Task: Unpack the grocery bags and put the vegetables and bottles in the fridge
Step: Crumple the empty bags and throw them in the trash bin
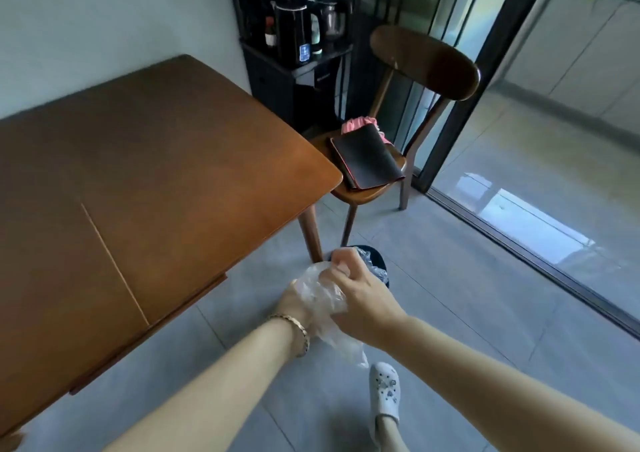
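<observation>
A: Status? Where's the bag?

B: One clear plastic bag (pixel 322 299), empty-looking, bunched between both hands just above the bin (pixel 379 266). The bin sits on the floor beside the tabletop's (pixel 156 174) near leg.

A: Grip state?

B: Right hand (pixel 360 296): grip clamped on the bag's top, fingers curled in. Left hand (pixel 294 301): wrapped by the plastic, grip looks closed on the bag from below, though the fingers are mostly hidden. Bracelet (pixel 300 330) on that wrist.

A: Why hold it like that?

B: My read: squeezing it into a wad so it drops cleanly into the bin and doesn't balloon out. Held directly over the opening for that reason.

A: Any groceries left?

B: Zero vegetables, zero bottles, zero other bags in view. The tabletop carries nothing. The fridge is not in frame, so I can't confirm what's inside. Judging by that, the unpacking looks done and this is cleanup.

A: Other counts?

B: One chair (pixel 415 81) beyond the bin, with one dark folder (pixel 367 157) lying on pink cloth (pixel 356 124) on its seat. Two kettles (pixel 294 32) on the black shelf behind the chair. One shoe (pixel 384 392) visible, just this side of the bin.
</observation>
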Motion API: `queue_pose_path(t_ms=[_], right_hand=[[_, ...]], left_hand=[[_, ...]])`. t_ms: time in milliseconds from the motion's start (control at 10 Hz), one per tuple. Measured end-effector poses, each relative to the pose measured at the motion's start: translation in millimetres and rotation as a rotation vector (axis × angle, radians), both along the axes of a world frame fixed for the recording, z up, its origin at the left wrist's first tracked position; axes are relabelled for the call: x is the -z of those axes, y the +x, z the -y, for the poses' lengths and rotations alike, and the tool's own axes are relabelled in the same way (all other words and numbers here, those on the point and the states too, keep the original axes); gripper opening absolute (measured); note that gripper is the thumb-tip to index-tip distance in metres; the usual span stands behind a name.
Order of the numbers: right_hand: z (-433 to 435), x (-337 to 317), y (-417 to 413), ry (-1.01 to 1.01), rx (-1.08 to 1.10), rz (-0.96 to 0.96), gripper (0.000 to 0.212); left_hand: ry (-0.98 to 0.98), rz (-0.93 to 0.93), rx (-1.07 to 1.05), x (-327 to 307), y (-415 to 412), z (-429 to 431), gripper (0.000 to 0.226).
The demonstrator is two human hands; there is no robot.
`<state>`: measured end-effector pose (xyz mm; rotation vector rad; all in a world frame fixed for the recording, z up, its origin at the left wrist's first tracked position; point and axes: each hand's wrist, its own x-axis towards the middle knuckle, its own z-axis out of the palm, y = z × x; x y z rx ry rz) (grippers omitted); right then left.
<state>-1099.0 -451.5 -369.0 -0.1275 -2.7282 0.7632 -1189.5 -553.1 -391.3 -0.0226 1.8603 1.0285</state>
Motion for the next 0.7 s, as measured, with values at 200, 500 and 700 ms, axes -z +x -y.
queue_pose_path(t_ms=[200,500,700], right_hand=[[-115,74,23,0.254,0.057,0.184,0.069],[-245,206,-39,-0.145,0.399,0.603,0.023],[-268,357,-83,-0.145,0.492,0.706,0.032]], left_hand=[[0.292,0.616,-0.55,40,-5,-129,0.034],[-0.168,0.045,-0.131,172,-39,-272,0.03],[-0.623,-0.141,0.303,314,-68,-267,0.077]])
